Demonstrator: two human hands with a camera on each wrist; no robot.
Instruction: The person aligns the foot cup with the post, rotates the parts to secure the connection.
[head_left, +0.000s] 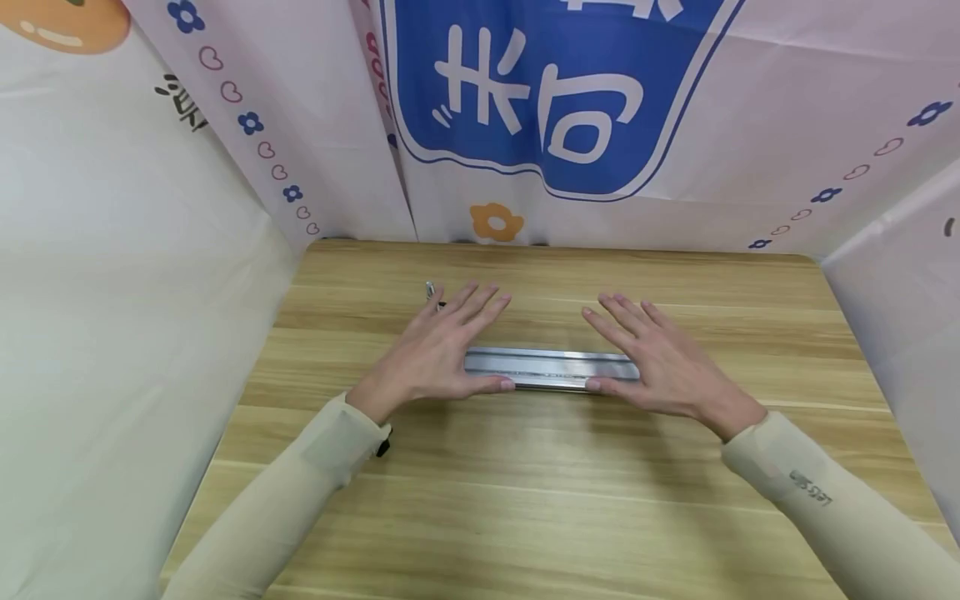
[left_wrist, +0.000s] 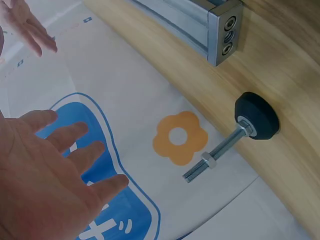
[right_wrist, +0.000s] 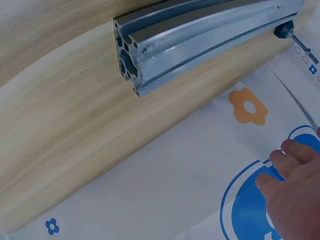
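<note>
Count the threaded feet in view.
1: the foot is on the table, near the left end of the bar, beside the left hand. Others may be hidden.

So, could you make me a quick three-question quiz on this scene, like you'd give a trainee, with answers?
1. True or false: the left hand is nearer than the right hand to the black-based foot.
2. From the person's side, which end of the metal bar shows open hollows: a) left, b) right, c) neither?
3. Fill the gap: a metal ___ sits on the foot's threaded rod.

Key:
1. True.
2. b) right.
3. nut.
</note>
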